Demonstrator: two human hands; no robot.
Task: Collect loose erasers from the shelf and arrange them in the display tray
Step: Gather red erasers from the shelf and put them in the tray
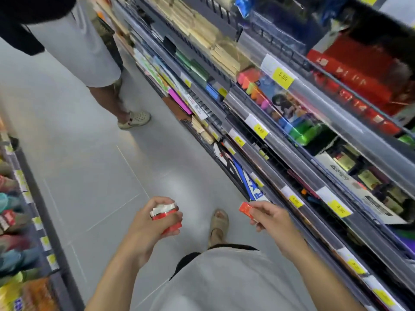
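Item: small red rectangular eraser packet (245, 208), pinched at one end between thumb and curled fingers of the right hand (270, 217), held over the floor just beside the lower shelf edge. Printing on its face is too blurred to be read.

Item: bunch of red-and-white wrapped erasers (166, 217), gripped in the left hand (149, 223) with fingers curled round them; the count is hidden by the fingers, and no brand can be made out.

Fixture: grey multi-tier metal shelving (332, 122) along the right, stocked with coloured stationery packs, largely smeared by motion. Yellow price tags (282, 77) are fixed to the shelf rails; one is read as "6.00", the rest are illegible. Red boxes (350, 70) on an upper tier bear white figures that cannot be read with certainty.

Fixture: second shelf (33, 209) at the left edge, cut off by the frame, contents blurred.

Other: grey tiled floor (89, 153); a second person (74, 41), seen only from the torso down, stands well apart up the aisle.
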